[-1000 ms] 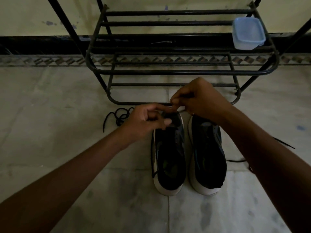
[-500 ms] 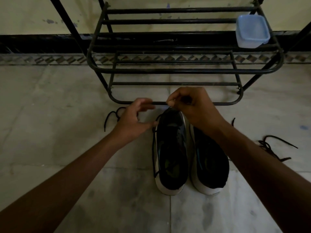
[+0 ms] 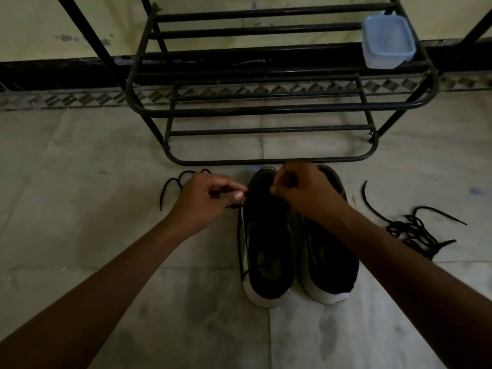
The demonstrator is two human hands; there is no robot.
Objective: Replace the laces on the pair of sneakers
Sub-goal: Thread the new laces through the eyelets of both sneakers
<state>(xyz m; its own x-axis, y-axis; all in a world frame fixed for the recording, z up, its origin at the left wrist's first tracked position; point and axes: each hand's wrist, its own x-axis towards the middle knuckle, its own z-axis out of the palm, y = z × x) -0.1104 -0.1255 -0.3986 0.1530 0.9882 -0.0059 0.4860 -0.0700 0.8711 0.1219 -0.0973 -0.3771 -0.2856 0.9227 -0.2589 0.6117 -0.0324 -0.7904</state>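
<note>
Pale stone floor tiles (image 3: 80,155) carry a black metal tube shoe rack (image 3: 266,112), and just before its lowest bar a black left sneaker with a white sole (image 3: 266,249) stands close beside the matching right sneaker (image 3: 330,262). The left hand (image 3: 205,201) pinches a thin black lace (image 3: 241,249) between thumb and forefinger at the left sneaker's front edge; the right hand (image 3: 306,190) has its fingers curled closed over that shoe's front, and I cannot tell what they grip. A tangled black lace (image 3: 415,230) lies right of the shoes, and a small translucent blue plastic box (image 3: 387,41) sits on the rack.
</note>
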